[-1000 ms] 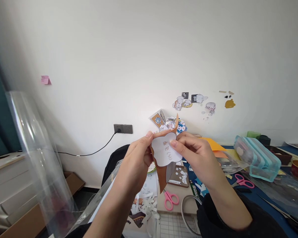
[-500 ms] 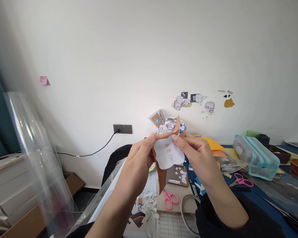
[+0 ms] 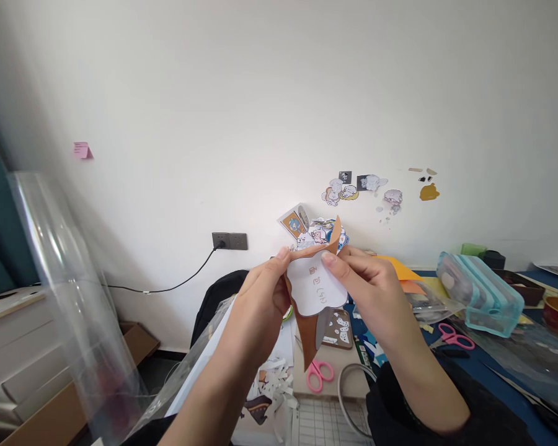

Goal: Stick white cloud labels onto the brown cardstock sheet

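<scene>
A white scalloped paper cutout (image 3: 314, 291) with handwriting on it is held up in front of me. Brown paper (image 3: 307, 337) lies against its back, and its strips curl out above and below. My left hand (image 3: 265, 288) pinches the left edge of the papers. The thumb of my right hand (image 3: 365, 282) presses on the cutout's upper right, with the fingers behind. Below the papers, pink-handled scissors (image 3: 320, 376) rest on the table, their blades partly covered. A brown sheet with white cut shapes (image 3: 338, 328) lies just beyond.
A teal-trimmed clear box (image 3: 481, 294) and a second pair of pink scissors (image 3: 454, 336) are on the right. Paper scraps (image 3: 274, 390) litter the near side. A clear plastic roll (image 3: 69, 297) stands at left. Paper cutouts (image 3: 348, 189) are stuck to the wall.
The brown paper's lower strip has swung slightly right and down, now covering more of the scissors. The cutout has turned slightly; both hands keep their grip.
</scene>
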The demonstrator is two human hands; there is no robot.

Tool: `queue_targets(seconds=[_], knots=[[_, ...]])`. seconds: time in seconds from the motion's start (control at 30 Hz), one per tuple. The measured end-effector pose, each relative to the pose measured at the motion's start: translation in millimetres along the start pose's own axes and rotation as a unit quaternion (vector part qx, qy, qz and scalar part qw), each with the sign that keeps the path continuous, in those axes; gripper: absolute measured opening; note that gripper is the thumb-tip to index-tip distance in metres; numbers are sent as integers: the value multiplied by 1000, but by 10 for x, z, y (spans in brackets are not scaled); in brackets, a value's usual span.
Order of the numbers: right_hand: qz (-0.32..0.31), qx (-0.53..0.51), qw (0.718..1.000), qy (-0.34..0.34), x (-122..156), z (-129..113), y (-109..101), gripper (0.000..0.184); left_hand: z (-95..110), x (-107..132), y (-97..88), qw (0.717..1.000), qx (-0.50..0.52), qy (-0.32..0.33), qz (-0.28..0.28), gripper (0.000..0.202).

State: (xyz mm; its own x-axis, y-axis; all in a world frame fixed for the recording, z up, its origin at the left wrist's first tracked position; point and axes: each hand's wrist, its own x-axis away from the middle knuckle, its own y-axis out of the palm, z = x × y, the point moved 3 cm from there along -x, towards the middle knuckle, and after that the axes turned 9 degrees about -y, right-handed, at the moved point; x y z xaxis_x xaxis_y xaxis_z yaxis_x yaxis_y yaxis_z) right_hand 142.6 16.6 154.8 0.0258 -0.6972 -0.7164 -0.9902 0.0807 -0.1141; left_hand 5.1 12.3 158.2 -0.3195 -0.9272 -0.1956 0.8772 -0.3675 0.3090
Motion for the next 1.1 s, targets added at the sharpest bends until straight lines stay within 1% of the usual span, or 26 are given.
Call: queue_targets(seconds=[0.17, 0.5, 0.6, 0.7, 0.77, 0.83, 0.87, 0.97, 1.1], knots=[[15, 40, 999, -28, 1, 3, 10, 49, -14, -16, 4, 1000, 27, 3, -11, 36], [16, 67, 996, -56, -6, 43, 10, 49, 0, -42, 28, 999, 49, 7, -22, 38], [18, 77, 995, -61, -2, 38, 13, 49, 11, -25, 43, 998, 65, 3, -14, 42], [24, 91, 993, -68, 8, 27, 15, 48, 27, 7, 54, 997, 69, 11, -22, 48], [28, 100, 992, -74, 11, 17, 16, 48, 30, 24, 44, 998, 57, 19, -28, 41], [28, 104, 991, -76, 10, 12, 17, 47, 19, 28, 20, 999, 35, 10, -30, 30], [25, 105, 991, -76, 8, 11, 16, 47, 11, 26, 7, 999, 23, 2, -32, 27], [15, 105, 992, -70, -1, 15, 9, 46, -2, 15, -21, 999, 1, -16, -47, 28], [4, 105, 992, -63, 2, 11, -20, 47, 2, 7, -27, 997, 12, -30, -71, 29]])
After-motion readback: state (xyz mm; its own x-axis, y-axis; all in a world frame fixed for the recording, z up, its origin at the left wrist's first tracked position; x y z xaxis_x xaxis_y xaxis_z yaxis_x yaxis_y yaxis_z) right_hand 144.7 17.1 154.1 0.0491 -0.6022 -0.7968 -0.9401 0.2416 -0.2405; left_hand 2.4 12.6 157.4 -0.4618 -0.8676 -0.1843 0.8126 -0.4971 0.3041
